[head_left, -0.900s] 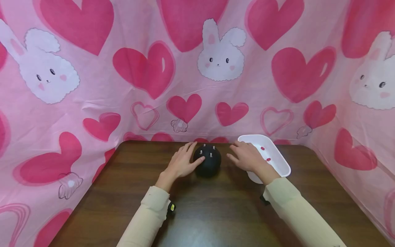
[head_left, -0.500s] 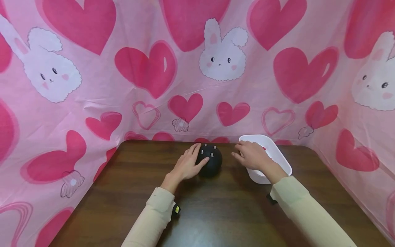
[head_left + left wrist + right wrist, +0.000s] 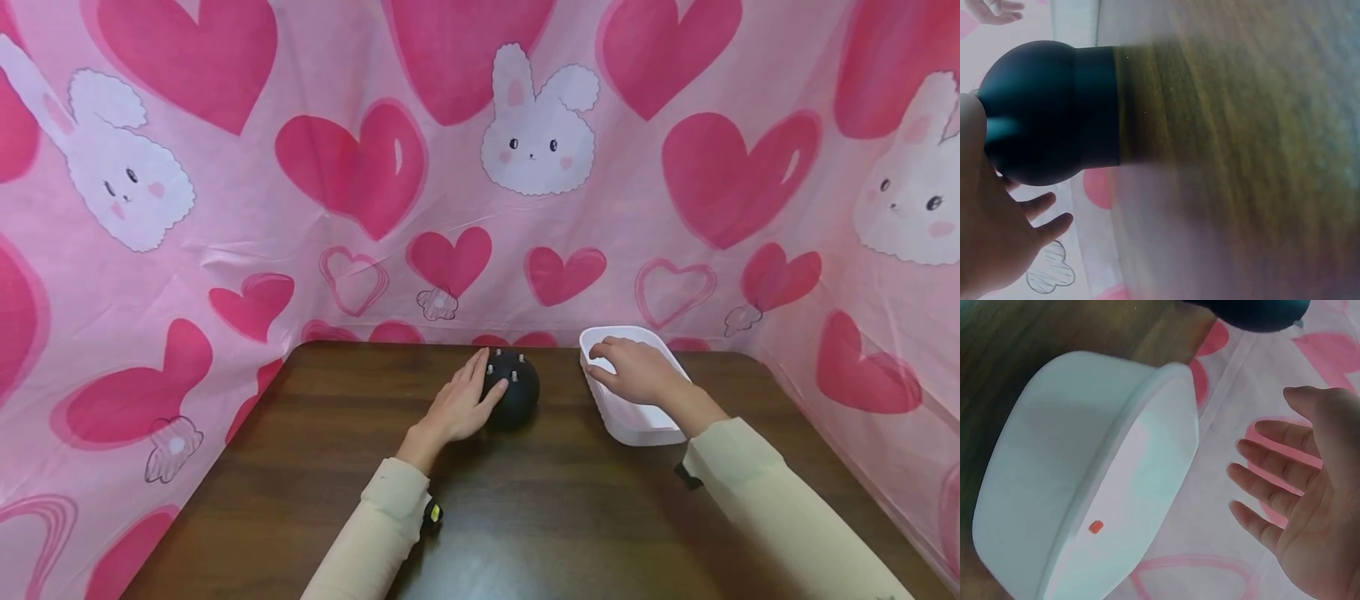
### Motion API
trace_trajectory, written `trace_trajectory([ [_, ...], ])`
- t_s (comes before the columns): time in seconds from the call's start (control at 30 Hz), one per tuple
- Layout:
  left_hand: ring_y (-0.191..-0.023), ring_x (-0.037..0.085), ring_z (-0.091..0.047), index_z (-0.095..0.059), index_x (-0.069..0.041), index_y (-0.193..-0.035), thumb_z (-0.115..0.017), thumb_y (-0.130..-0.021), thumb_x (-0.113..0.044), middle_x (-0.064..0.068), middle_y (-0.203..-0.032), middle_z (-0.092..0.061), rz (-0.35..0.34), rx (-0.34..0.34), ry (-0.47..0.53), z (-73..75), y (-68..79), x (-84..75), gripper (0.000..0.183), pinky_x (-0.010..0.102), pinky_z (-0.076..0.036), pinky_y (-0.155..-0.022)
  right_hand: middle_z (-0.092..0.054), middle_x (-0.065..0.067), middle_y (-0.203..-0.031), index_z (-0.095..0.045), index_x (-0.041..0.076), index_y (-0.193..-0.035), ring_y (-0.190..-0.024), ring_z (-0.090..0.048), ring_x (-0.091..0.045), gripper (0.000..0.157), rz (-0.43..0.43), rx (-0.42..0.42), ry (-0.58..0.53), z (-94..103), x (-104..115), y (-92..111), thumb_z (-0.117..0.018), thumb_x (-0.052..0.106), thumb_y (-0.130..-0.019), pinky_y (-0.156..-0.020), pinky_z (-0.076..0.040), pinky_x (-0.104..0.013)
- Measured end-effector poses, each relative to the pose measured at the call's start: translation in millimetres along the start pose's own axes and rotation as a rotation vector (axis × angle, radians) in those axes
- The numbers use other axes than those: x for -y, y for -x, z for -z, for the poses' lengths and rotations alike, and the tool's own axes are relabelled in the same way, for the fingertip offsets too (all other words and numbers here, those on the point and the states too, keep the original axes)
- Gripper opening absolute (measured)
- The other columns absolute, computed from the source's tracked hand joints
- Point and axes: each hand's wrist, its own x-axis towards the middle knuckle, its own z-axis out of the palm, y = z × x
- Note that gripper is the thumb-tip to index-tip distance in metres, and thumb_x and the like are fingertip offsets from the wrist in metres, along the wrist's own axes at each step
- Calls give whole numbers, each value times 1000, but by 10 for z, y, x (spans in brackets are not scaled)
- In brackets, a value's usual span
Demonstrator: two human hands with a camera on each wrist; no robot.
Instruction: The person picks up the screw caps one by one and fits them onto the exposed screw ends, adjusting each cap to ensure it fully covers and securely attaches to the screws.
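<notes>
In the head view, a black ball stands on the table with several small pale pegs sticking up from its top. The left wrist view reveals a short cylindrical base under it. My left hand lies against the ball's left side, thumb at the front, fingers nearly straight; two fingers extend past the ball in the wrist view. Over the white tray, my right hand hovers with relaxed, parted fingers, holding nothing. A small red piece lies inside the tray in the right wrist view.
The brown wooden table reaches back to a pink cloth backdrop printed with hearts and rabbits, which also rises at both sides. The tray sits at the back right, a short gap from the ball.
My left hand has shifted right, closer against the ball. My right hand has moved right from the tray's left edge to over it, covering the red pieces in the head view.
</notes>
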Motion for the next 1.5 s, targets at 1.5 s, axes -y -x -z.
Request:
trace_trajectory([
  [1.5,-158,25,-11,-1,-5,-164,-37,-107,-55,11,-173,-2,-58,11,13,-36,-52,-14,84,44,-21,-125,-70,-17,-100,-66,-13,-115,-89,-65,-29,33,-112,421,-206,129,-819,-235,-73,8,-91,-86,-58,-49],
])
